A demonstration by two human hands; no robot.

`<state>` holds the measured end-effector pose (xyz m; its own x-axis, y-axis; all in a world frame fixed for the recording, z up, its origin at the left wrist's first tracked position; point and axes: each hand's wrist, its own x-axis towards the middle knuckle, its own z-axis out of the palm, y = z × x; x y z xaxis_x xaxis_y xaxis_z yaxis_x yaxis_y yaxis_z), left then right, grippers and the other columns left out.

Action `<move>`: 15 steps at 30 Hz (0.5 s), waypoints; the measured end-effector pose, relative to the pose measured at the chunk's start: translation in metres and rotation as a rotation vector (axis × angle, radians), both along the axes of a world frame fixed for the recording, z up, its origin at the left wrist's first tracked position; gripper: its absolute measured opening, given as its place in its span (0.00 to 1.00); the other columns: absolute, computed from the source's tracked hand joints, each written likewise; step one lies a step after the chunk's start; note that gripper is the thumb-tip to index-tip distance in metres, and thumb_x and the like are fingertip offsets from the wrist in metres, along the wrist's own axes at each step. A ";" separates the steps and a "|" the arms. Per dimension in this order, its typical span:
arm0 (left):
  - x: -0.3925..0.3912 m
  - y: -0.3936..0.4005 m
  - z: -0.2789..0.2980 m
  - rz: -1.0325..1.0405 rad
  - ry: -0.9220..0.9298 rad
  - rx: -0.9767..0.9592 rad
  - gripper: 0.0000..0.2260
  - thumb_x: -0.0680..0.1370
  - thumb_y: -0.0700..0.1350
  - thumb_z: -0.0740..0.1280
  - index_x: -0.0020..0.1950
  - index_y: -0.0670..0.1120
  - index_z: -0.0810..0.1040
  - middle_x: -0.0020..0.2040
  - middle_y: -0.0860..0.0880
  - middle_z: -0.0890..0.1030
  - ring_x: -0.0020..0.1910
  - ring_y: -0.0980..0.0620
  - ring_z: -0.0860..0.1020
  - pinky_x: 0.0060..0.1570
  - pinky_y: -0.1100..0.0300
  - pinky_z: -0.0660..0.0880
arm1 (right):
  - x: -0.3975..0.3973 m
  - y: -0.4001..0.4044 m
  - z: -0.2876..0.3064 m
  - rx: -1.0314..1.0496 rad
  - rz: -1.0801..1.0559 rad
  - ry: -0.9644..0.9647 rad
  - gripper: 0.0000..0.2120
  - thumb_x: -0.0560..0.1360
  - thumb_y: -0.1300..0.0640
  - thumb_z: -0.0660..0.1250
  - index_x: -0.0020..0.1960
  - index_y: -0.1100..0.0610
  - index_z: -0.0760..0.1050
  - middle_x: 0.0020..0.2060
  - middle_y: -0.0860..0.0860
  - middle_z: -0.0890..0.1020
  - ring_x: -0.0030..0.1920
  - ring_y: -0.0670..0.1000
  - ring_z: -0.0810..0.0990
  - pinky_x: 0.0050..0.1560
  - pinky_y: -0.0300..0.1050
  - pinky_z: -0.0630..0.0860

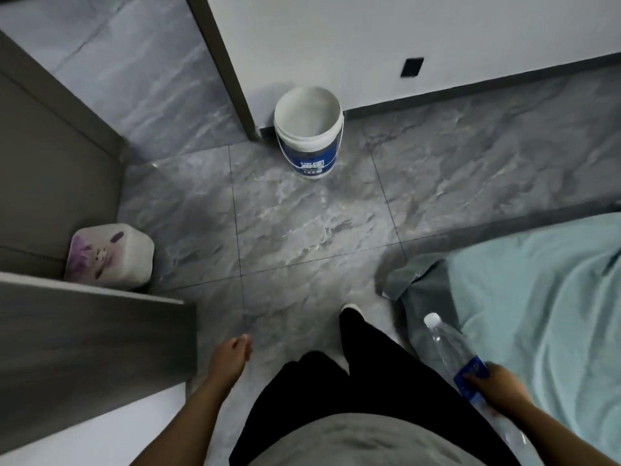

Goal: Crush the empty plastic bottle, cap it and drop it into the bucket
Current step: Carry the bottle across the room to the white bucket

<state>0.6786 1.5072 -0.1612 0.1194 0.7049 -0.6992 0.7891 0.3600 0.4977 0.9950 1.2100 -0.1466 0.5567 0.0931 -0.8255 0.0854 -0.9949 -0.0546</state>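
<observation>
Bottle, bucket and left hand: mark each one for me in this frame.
bottle (450, 344): head view, on its clear body above the blue label.
bucket (308, 156): head view, on the blue band of its outer wall.
left hand (232, 352): head view, on the back of the hand.

The right hand (494, 386) covers the middle of the plastic bottle (450, 344), hiding part of its blue label, and the bottle's lower end is a blurred smear near the bottom edge. The print on the bucket (307, 129) is too small to read, and the bed (537, 297) is cut off by the right edge.
</observation>
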 end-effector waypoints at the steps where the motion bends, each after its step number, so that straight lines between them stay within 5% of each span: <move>1: 0.009 0.004 0.000 0.013 -0.003 -0.023 0.16 0.78 0.42 0.58 0.32 0.43 0.76 0.34 0.40 0.77 0.36 0.46 0.74 0.41 0.54 0.67 | 0.019 0.018 0.004 0.026 0.007 -0.005 0.09 0.72 0.57 0.68 0.37 0.60 0.73 0.41 0.64 0.82 0.45 0.62 0.82 0.37 0.46 0.71; 5: 0.030 0.023 0.000 0.138 0.022 -0.113 0.12 0.77 0.40 0.60 0.35 0.40 0.77 0.35 0.40 0.78 0.36 0.45 0.74 0.43 0.53 0.68 | 0.085 0.089 0.020 0.104 0.031 -0.052 0.13 0.73 0.57 0.68 0.32 0.58 0.70 0.35 0.60 0.78 0.36 0.57 0.77 0.41 0.48 0.74; 15: 0.096 0.132 -0.014 0.249 0.062 -0.204 0.14 0.77 0.41 0.60 0.34 0.39 0.79 0.33 0.41 0.79 0.33 0.44 0.75 0.37 0.55 0.69 | 0.175 0.235 0.014 0.109 0.122 -0.043 0.17 0.73 0.56 0.67 0.28 0.49 0.66 0.31 0.56 0.77 0.33 0.55 0.74 0.38 0.45 0.72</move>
<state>0.7743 1.6389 -0.1754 -0.0859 0.5520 -0.8294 0.6910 0.6327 0.3495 1.1699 1.4453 -0.1330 0.5701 0.2496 -0.7828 0.2095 -0.9654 -0.1553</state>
